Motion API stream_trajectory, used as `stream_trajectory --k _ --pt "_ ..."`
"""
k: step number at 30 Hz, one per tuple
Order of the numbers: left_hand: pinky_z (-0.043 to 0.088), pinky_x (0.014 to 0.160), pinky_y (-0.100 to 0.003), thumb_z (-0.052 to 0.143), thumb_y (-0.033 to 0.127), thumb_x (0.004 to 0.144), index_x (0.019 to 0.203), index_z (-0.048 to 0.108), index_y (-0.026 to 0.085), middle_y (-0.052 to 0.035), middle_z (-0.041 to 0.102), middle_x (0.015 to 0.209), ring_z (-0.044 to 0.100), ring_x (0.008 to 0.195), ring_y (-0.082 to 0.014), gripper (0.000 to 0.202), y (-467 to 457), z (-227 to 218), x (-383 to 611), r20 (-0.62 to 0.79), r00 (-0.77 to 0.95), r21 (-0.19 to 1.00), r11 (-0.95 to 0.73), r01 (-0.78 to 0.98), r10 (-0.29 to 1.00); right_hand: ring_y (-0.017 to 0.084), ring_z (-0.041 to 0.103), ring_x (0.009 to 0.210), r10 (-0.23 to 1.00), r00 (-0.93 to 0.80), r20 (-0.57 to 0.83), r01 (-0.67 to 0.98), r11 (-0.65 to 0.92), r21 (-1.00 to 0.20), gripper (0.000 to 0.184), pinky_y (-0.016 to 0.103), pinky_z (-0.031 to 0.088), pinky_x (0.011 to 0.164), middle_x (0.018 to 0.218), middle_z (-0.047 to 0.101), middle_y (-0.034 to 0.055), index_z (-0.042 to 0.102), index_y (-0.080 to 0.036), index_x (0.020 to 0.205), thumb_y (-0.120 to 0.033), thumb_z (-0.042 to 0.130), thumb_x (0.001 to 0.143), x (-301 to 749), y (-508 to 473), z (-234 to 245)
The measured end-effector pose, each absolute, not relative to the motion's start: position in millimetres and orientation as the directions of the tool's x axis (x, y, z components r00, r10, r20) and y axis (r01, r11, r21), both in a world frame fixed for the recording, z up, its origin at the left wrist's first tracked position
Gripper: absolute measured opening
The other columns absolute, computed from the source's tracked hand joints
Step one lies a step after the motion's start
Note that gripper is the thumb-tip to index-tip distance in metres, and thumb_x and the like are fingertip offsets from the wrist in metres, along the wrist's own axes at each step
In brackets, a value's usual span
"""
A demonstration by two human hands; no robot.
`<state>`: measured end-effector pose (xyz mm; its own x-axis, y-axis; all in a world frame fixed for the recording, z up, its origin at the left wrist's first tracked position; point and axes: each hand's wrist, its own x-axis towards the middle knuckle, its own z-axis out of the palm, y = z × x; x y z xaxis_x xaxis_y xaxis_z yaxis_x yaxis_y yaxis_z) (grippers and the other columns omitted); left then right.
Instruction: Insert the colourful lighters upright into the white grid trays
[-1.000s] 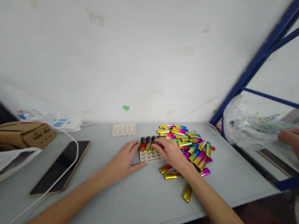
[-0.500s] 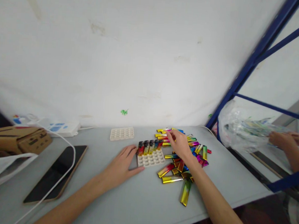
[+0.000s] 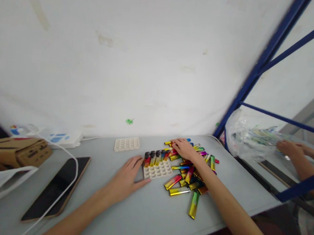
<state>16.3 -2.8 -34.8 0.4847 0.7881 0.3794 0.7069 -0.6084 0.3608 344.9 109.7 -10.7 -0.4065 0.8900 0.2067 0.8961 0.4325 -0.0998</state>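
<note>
My left hand (image 3: 126, 178) rests on the table with thumb and fingers spread, at the left edge and front corner of a pale moulded tray (image 3: 157, 172) with rows of holes. Several lighters (image 3: 152, 159) with dark tops stand upright along the tray's back part. To the right lies a loose pile of shiny multicoloured lighters (image 3: 180, 191). Over the pile's back left part is my right hand (image 3: 183, 149), fingers bent down and drawn together among the lighters; what is between the fingertips is hidden.
A second holed tray (image 3: 127, 144) lies near the wall. On the left are a tablet (image 3: 56, 189) crossed by a white cable, a cardboard box (image 3: 17, 152) and a power strip (image 3: 66, 139). A blue metal frame (image 3: 252, 77) rises right; beyond it, another person's hands (image 3: 290, 148) touch a plastic bag (image 3: 238, 134).
My right hand has shifted slightly left over the pile, its fingers now lower and flatter. My left hand stays beside the tray. The whole view has tilted a little.
</note>
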Motion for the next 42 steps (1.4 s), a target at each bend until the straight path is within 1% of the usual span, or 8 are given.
stream_trajectory --k 9,15,22,26,29,32,35,42 --pt "0.052 0.113 -0.053 0.061 0.065 0.094 0.141 0.056 0.02 -0.0161 0.061 0.143 0.061 0.13 -0.0344 0.065 -3 -32 16 0.408 0.49 0.345 -0.627 0.698 0.77 0.025 0.067 0.106 0.91 -0.383 0.156 0.907 0.403 -0.122 0.033 0.032 0.047 0.095 0.112 0.074 0.0145 0.074 -0.016 0.122 -0.038 0.057 0.104 343 112 3" --pt "0.051 0.114 -0.053 0.062 0.064 0.094 0.143 0.054 0.021 -0.016 0.06 0.144 0.06 0.131 -0.0335 0.066 -4 -30 17 0.409 0.494 0.35 -0.632 0.691 0.767 0.022 0.068 0.091 0.855 -0.467 0.228 0.794 0.518 -0.319 0.023 0.033 0.05 0.088 0.1 0.076 0.0115 0.079 -0.016 0.102 -0.035 0.068 0.096 339 112 11" --pt "0.049 0.116 -0.053 0.062 0.065 0.094 0.143 0.054 0.019 -0.0168 0.059 0.145 0.059 0.133 -0.0338 0.068 -4 -33 16 0.383 0.488 0.362 -0.613 0.702 0.784 0.022 0.07 0.097 0.923 -0.164 0.348 0.221 0.378 -0.899 0.045 0.037 0.055 0.09 0.104 0.076 0.0082 0.074 -0.018 0.104 -0.058 0.074 0.085 330 82 25" --pt "0.05 0.115 -0.053 0.061 0.066 0.094 0.143 0.054 0.02 -0.0166 0.059 0.146 0.059 0.134 -0.0343 0.068 -3 -35 16 0.388 0.487 0.356 -0.615 0.703 0.782 0.021 0.07 0.087 0.966 -0.062 0.253 -0.131 0.243 -0.961 0.05 0.037 0.056 0.082 0.097 0.073 0.007 0.067 -0.021 0.107 -0.067 0.069 0.086 315 67 30" --pt "0.05 0.115 -0.053 0.061 0.067 0.094 0.143 0.054 0.02 -0.0165 0.059 0.146 0.059 0.133 -0.0346 0.068 -3 -34 16 0.385 0.489 0.349 -0.614 0.708 0.783 0.015 0.059 0.064 0.978 -0.083 0.192 -0.233 0.168 -0.958 0.051 0.033 0.054 0.066 0.078 0.06 -0.0015 0.059 -0.025 0.11 -0.068 0.068 0.085 304 55 33" --pt "0.049 0.116 -0.053 0.06 0.067 0.095 0.142 0.053 0.019 -0.017 0.059 0.146 0.058 0.134 -0.0342 0.068 -3 -32 17 0.371 0.495 0.347 -0.611 0.711 0.786 0.01 0.035 0.049 0.978 -0.142 0.154 -0.225 0.119 -0.967 0.047 0.023 0.035 0.045 0.068 0.041 -0.0078 0.055 -0.027 0.107 -0.068 0.065 0.087 294 43 33" --pt "0.048 0.117 -0.053 0.06 0.067 0.095 0.143 0.052 0.018 -0.0172 0.058 0.147 0.057 0.135 -0.034 0.069 -4 -29 18 0.355 0.497 0.348 -0.606 0.716 0.792 0.009 0.019 0.047 0.979 -0.159 0.129 -0.132 0.109 -0.985 0.046 0.022 0.016 0.042 0.063 0.029 -0.0094 0.054 -0.025 0.094 -0.07 0.06 0.09 286 35 29" --pt "0.047 0.118 -0.052 0.059 0.068 0.095 0.146 0.05 0.02 -0.0153 0.057 0.148 0.056 0.136 -0.0333 0.07 -5 -27 17 0.354 0.5 0.35 -0.608 0.713 0.79 0.011 0.032 0.054 0.91 -0.034 0.414 0.331 0.401 -0.854 0.057 0.028 0.025 0.053 0.055 0.032 -0.0052 0.037 -0.023 0.057 -0.061 0.056 0.096 285 32 13"
